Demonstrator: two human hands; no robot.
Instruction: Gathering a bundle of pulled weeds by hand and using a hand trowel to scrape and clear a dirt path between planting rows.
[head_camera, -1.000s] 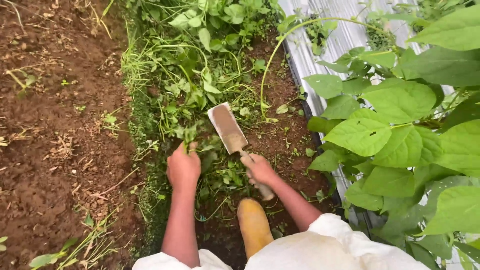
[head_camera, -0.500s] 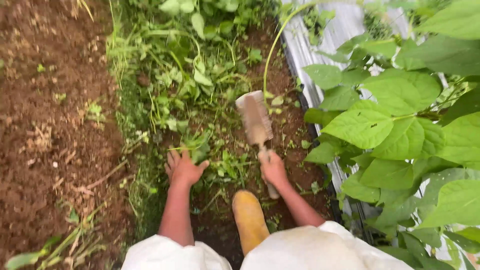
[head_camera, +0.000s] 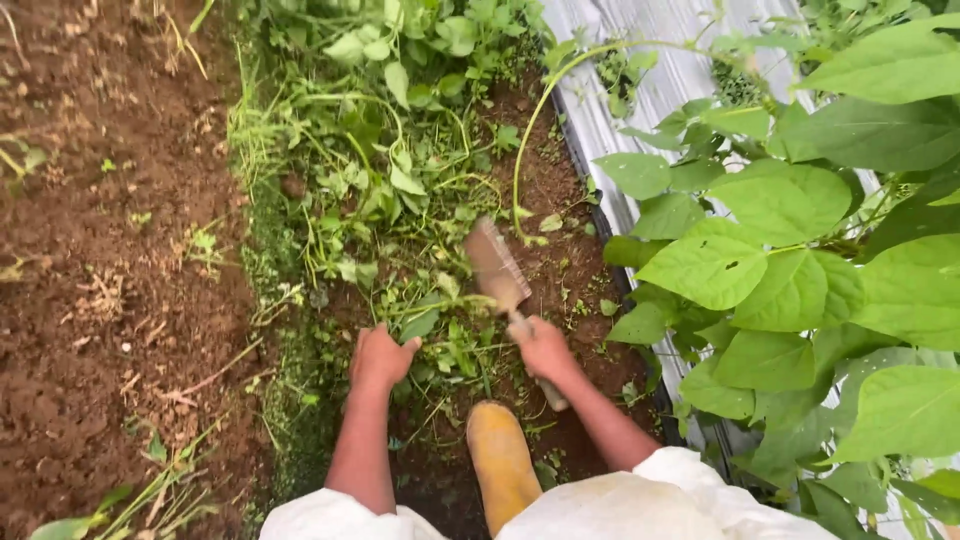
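Hands among weeds on the soil bed.
Right hand (head_camera: 545, 348) clenches a trowel (head_camera: 497, 268) handle; left hand (head_camera: 380, 357), fingers curled, grips green weeds (head_camera: 420, 300).

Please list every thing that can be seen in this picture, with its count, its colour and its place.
hand hoe: one, brownish flat blade, centre, above the weeds, held by the right hand
weeds: many, green, strip running up the middle
bare soil: one area, reddish brown, left side
plastic sheet: one, grey-white, right of the weed strip
bean-like plants: several, large green leaves, right side
boot: one, yellow, bottom centre
light clothing: white, bottom edge
left hand: one, among the weeds
right hand: one, gripping the hoe handle
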